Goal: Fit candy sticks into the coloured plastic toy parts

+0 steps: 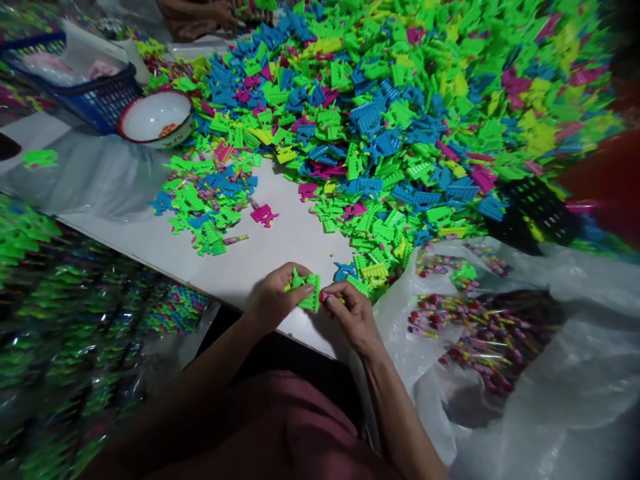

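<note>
My left hand (277,297) is closed on a bright green plastic toy piece (311,293) with a slotted side, held just above the table's near edge. Between the fingers of my right hand (354,316) is a small candy tube (325,296) with a red end, pointing at the green piece's right side. Whether the tube touches the piece I cannot tell. Ahead and to the left lies a small heap of pieces with tubes (210,200), and a pink piece (264,215) lies beside it.
A large pile of green, blue, pink and yellow pieces (390,133) covers the table's far right. At right, a clear plastic bag (560,400) holds many candy tubes (480,327). A white bowl (157,117) and blue basket (100,100) stand at left. Another person's hands (200,17) show at the top.
</note>
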`<state>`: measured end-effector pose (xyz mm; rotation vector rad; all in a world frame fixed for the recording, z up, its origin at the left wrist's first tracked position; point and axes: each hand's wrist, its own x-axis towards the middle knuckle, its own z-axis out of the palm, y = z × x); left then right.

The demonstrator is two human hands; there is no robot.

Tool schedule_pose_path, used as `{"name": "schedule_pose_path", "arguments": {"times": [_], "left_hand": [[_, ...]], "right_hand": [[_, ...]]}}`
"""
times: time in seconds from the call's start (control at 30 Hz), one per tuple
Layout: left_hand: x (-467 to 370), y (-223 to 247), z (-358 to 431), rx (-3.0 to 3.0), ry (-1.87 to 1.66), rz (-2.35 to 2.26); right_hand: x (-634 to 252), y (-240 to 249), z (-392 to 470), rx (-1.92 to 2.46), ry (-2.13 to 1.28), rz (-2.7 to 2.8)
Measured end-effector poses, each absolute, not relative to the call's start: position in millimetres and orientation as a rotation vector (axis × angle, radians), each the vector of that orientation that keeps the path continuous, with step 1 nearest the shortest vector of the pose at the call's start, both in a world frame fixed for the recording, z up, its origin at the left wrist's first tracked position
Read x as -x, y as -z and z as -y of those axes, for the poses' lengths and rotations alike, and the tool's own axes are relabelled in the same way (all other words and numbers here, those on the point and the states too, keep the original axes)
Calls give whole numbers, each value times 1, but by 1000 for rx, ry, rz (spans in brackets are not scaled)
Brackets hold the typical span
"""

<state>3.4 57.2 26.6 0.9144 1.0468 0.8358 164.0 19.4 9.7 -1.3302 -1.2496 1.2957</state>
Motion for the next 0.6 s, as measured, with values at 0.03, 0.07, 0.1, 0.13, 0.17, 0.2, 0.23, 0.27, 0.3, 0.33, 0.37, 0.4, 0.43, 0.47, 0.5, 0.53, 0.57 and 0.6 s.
{"name": "schedule_pose_path", "arguments": {"times": [0.03,0.07,0.1,0.13,0.17,0.2,0.23,0.27,0.3,0.33,0.37,0.4,0.43,0.47,0.5,0.53,0.57,0.6], "left_hand": [[-3,-24,-56,-995,-854,-1116],[-2,-21,-54,-1072,-875,-1185],[-1,-17,-52,-1127,-893,-1235],[0,-13,-50,-1144,-906,-1253],[1,-10,-49,-1122,-911,-1237],[1,-6,-48,-1068,-906,-1193],[1,-3,-47,-1001,-896,-1137],[1,-2,-47,-933,-891,-1081],[0,-1,-48,-873,-892,-1033],[-1,-1,-49,-822,-893,-994],[-3,-2,-50,-777,-890,-959],[-4,-4,-51,-736,-883,-925],[-5,-6,-52,-699,-870,-892],[-6,-7,-53,-669,-856,-868],[-7,-8,-54,-651,-841,-859],[-8,-8,-54,-648,-826,-864],[-8,-7,-53,-658,-814,-879],[-8,-6,-52,-678,-803,-898]], "right_hand": [[-163,-10,-19,1358,-1270,1290],[-162,-9,-20,1381,-1247,1332],[-160,-9,-20,1395,-1233,1366],[-158,-9,-20,1397,-1230,1380],[-156,-8,-20,1394,-1235,1367],[-155,-8,-20,1391,-1241,1332],[-154,-8,-21,1388,-1243,1288],[-154,-8,-21,1383,-1244,1251],[-154,-9,-22,1376,-1247,1233],[-155,-10,-22,1370,-1253,1236],[-157,-11,-23,1363,-1262,1252],[-160,-12,-24,1360,-1270,1271],[-162,-13,-24,1361,-1270,1283],[-165,-13,-24,1366,-1265,1286],[-167,-13,-23,1374,-1260,1285],[-168,-13,-22,1380,-1260,1285],[-169,-12,-21,1382,-1266,1287],[-169,-11,-20,1375,-1280,1290]]}}
